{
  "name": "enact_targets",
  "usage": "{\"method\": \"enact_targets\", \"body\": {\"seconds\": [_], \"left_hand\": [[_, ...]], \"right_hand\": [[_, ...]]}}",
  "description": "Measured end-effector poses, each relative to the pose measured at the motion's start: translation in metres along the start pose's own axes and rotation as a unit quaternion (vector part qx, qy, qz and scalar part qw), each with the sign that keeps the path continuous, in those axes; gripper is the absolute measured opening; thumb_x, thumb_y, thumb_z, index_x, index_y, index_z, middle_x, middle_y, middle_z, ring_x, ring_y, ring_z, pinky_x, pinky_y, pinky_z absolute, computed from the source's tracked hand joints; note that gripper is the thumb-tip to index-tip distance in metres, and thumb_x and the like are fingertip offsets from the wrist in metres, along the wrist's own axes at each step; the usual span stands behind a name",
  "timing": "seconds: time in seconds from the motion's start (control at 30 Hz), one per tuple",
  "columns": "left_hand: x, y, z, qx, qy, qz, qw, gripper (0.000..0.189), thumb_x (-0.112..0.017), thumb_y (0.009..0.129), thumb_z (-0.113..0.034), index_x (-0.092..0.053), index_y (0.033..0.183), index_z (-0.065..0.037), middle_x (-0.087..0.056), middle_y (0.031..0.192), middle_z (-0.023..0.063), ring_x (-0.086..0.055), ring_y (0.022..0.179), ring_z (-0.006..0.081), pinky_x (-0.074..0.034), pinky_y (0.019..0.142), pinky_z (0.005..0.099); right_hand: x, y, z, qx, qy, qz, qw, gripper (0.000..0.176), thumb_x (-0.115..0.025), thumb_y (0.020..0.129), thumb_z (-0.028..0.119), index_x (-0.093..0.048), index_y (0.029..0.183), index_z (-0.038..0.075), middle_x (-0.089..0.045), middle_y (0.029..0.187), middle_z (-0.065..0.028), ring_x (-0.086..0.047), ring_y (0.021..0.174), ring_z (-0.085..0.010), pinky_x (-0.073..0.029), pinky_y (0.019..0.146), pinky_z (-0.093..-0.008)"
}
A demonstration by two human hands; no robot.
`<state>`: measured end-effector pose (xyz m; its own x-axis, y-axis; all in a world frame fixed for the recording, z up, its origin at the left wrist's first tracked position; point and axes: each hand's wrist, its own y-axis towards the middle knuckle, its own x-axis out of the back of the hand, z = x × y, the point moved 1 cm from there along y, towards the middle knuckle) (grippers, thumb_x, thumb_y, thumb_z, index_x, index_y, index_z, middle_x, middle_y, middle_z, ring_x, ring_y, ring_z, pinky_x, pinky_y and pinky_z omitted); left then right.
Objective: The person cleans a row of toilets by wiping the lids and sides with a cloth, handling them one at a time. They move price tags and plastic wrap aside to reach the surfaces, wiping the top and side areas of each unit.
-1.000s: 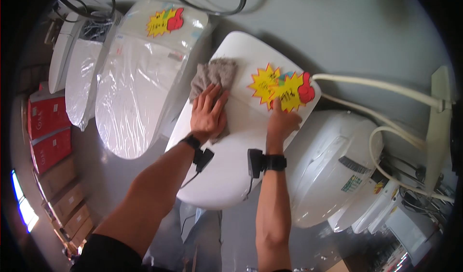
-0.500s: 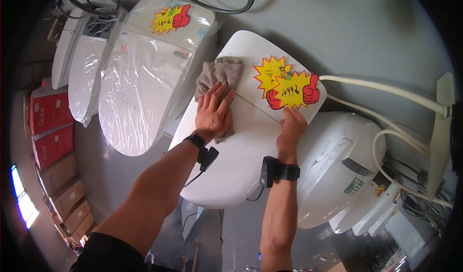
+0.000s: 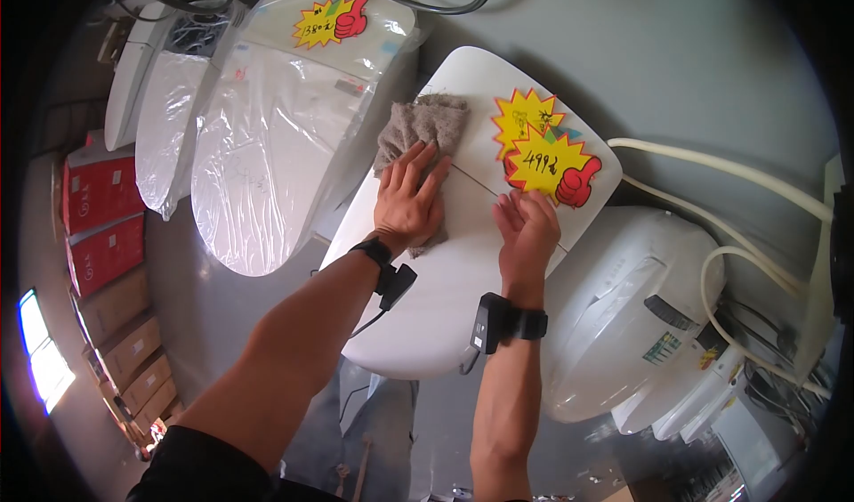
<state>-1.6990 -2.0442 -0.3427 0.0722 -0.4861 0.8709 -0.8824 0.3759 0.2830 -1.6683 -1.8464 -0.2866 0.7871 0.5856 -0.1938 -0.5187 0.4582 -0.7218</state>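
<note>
A white toilet seat lid [image 3: 405, 297] lies under both of my hands. My left hand [image 3: 409, 201] presses a grey-brown cloth [image 3: 425, 121] onto its left side; the fingers reach over the bunched cloth, and a corner sticks out below the palm. On the lid's upper right are two overlapping yellow starburst price tags, the front one [image 3: 543, 159] marked 499 with a red thumbs-up. My right hand [image 3: 527, 230] is at the front tag's lower edge, its fingers loosely bent and somewhat apart. Whether its fingertips touch the tag is hard to see.
A plastic-wrapped toilet seat [image 3: 267, 164] with a 1380 tag [image 3: 329, 21] stands to the left. Another wrapped white unit [image 3: 623, 306] sits close on the right, beside cream hoses [image 3: 721, 168]. Red boxes [image 3: 105, 190] and brown cartons are stacked at far left.
My right hand has loosened from its pinch at the front tag's edge. That tag has turned slightly clockwise. My left hand stays on the cloth; the whole view has shifted a little.
</note>
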Motion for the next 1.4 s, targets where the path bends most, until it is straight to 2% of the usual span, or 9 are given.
{"method": "enact_targets", "body": {"seconds": [0.23,0.33,0.43,0.63,0.73,0.83,0.93,1.03,1.4], "left_hand": [[0.000,-0.002,0.000,0.006,-0.015,0.006,1.000,0.070,-0.066,0.084,-0.011,-0.060,0.153,-0.015,-0.053,0.159,0.0156,-0.049,0.150,0.0398,-0.043,0.117,0.0562],[0.002,0.000,0.001,0.005,-0.016,0.008,1.000,0.070,-0.066,0.084,-0.012,-0.060,0.153,-0.015,-0.053,0.159,0.0158,-0.049,0.150,0.0401,-0.042,0.117,0.0559],[0.002,0.000,0.000,0.009,-0.017,0.013,1.000,0.070,-0.066,0.084,-0.012,-0.060,0.154,-0.015,-0.053,0.159,0.0158,-0.049,0.150,0.0400,-0.042,0.118,0.0558],[0.002,0.000,0.001,0.006,-0.019,0.011,1.000,0.068,-0.067,0.085,-0.013,-0.061,0.153,-0.016,-0.054,0.159,0.0156,-0.049,0.149,0.0396,-0.043,0.117,0.0554],[0.001,-0.001,0.001,0.009,-0.016,0.013,1.000,0.068,-0.068,0.086,-0.012,-0.061,0.153,-0.017,-0.054,0.158,0.0150,-0.050,0.149,0.0390,-0.043,0.117,0.0551],[0.002,0.000,0.001,0.009,-0.023,0.010,1.000,0.067,-0.068,0.086,-0.012,-0.061,0.152,-0.017,-0.054,0.158,0.0143,-0.050,0.149,0.0384,-0.044,0.116,0.0550],[0.001,0.000,0.001,0.010,-0.021,0.009,1.000,0.068,-0.069,0.085,-0.012,-0.061,0.153,-0.017,-0.054,0.158,0.0141,-0.050,0.149,0.0384,-0.044,0.117,0.0551],[0.002,0.000,0.002,0.010,-0.022,0.014,1.000,0.068,-0.069,0.085,-0.012,-0.061,0.153,-0.017,-0.054,0.158,0.0145,-0.050,0.149,0.0384,-0.044,0.117,0.0552],[0.001,0.000,0.002,0.009,-0.018,0.011,1.000,0.071,-0.071,0.080,-0.011,-0.061,0.150,-0.015,-0.056,0.157,0.0135,-0.051,0.149,0.0363,-0.043,0.120,0.0542]], "right_hand": [[0.025,0.024,-0.027,0.028,-0.005,0.065,0.997,0.048,-0.057,0.099,0.007,-0.051,0.141,-0.014,-0.067,0.131,-0.0204,-0.068,0.124,-0.0299,-0.060,0.106,-0.0430],[0.020,0.019,-0.029,-0.002,0.089,0.079,0.993,0.044,-0.054,0.099,0.006,-0.050,0.136,-0.019,-0.063,0.131,-0.0222,-0.066,0.127,-0.0346,-0.058,0.112,-0.0462],[0.022,0.017,-0.035,-0.016,0.118,0.026,0.993,0.039,-0.052,0.100,0.005,-0.047,0.127,-0.023,-0.056,0.129,-0.0237,-0.063,0.129,-0.0397,-0.058,0.114,-0.0501],[0.010,0.005,-0.030,0.157,-0.244,0.055,0.955,0.024,-0.049,0.098,0.003,-0.041,0.107,-0.018,-0.050,0.121,-0.0230,-0.066,0.121,-0.0411,-0.063,0.108,-0.0542],[0.014,0.023,-0.034,0.039,0.088,-0.031,0.995,0.016,-0.046,0.095,0.001,-0.040,0.099,-0.013,-0.050,0.120,-0.0221,-0.068,0.119,-0.0406,-0.063,0.108,-0.0556],[0.016,0.026,-0.037,0.042,0.078,-0.026,0.996,0.013,-0.042,0.093,0.001,-0.038,0.096,-0.011,-0.049,0.118,-0.0201,-0.068,0.120,-0.0408,-0.062,0.110,-0.0579],[0.017,0.011,-0.032,0.054,0.074,-0.020,0.996,0.013,-0.050,0.094,-0.005,-0.037,0.093,-0.009,-0.048,0.115,-0.0184,-0.069,0.120,-0.0388,-0.065,0.106,-0.0541],[0.012,-0.009,-0.024,0.182,-0.228,0.020,0.956,0.023,-0.059,0.092,-0.016,-0.037,0.091,-0.008,-0.046,0.114,-0.0179,-0.070,0.121,-0.0360,-0.069,0.099,-0.0483],[0.006,-0.008,-0.011,0.208,-0.270,0.018,0.940,0.037,-0.078,0.092,-0.012,-0.043,0.085,-0.002,-0.056,0.106,-0.0156,-0.076,0.116,-0.0375,-0.066,0.095,-0.0363]]}}
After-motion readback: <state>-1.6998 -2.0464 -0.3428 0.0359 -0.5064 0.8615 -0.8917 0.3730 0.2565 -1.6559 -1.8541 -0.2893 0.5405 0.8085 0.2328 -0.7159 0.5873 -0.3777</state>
